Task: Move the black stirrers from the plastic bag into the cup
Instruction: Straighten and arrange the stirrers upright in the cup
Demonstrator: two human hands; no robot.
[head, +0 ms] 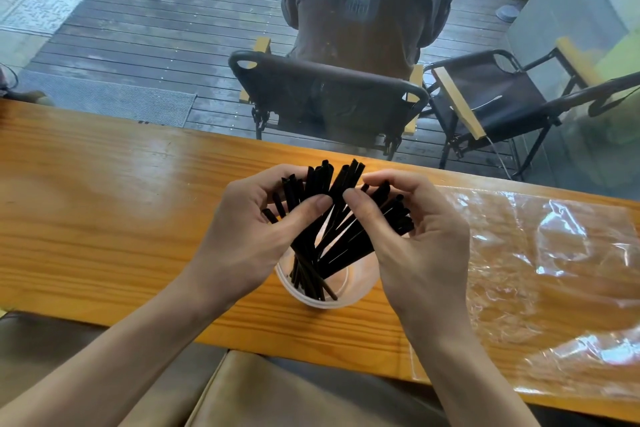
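A clear plastic cup (353, 291) stands on the wooden counter near its front edge. Several black stirrers (332, 225) stand in it, their lower ends inside the cup and their tops fanned out above the rim. My left hand (249, 236) curls around the left part of the bundle, thumb pressed on the stirrers. My right hand (419, 246) curls around the right part, thumb and fingers on the stirrer tops. The clear plastic bag (540, 288) lies flat on the counter to the right, and I see no stirrers in it.
The wooden counter (104, 218) runs left to right against a window. Beyond the glass a person sits in a folding chair (325, 94), with a second folding chair (491, 104) to the right. A tan cushion (277, 392) lies below the counter's near edge.
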